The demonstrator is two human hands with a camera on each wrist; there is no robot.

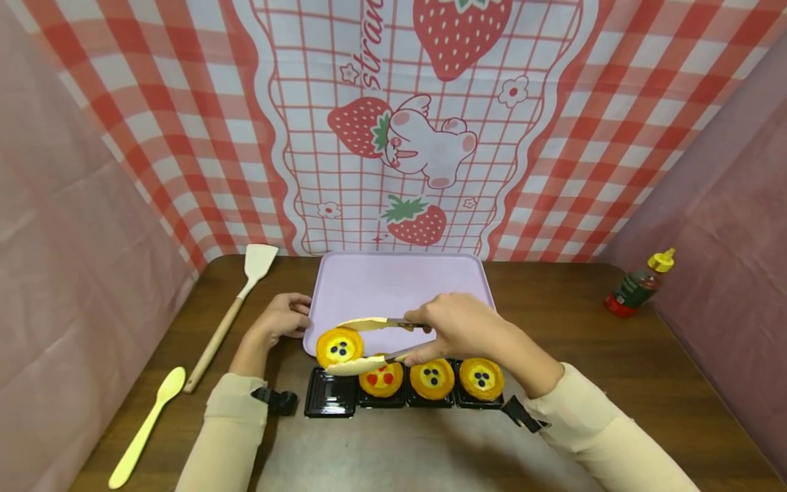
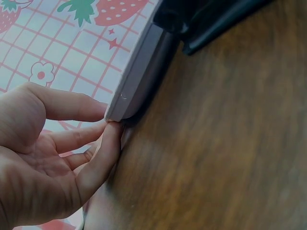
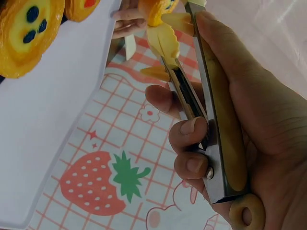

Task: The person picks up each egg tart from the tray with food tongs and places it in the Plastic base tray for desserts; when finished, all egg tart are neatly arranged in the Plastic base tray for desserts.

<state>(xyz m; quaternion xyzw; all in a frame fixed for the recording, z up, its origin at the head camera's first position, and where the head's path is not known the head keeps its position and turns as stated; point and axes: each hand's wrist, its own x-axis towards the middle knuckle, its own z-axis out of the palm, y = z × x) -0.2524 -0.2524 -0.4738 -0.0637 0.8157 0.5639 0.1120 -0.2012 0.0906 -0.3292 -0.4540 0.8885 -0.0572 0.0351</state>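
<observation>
My right hand (image 1: 464,324) grips a pair of metal tongs with cream scalloped tips (image 1: 359,367). Between those tips sits a toy egg tart (image 1: 339,347) with blue dots, over the front left corner of the lilac tray (image 1: 399,280). In the left wrist view, my left hand (image 2: 57,158) pinches the tray's edge (image 2: 139,76) between thumb and fingers. Just in front of the tray, a black square holder (image 1: 330,393) shows its ribbed floor. To its right are a tart with red hearts (image 1: 381,381) and two blue-dotted tarts (image 1: 432,379), each in a black holder.
On the left lie a white spatula (image 1: 242,294) with a wooden handle and a pale yellow spoon (image 1: 147,427). A sauce bottle (image 1: 636,287) with a yellow cap stands at the far right. Behind the tray hangs a red checked strawberry cloth (image 1: 541,205).
</observation>
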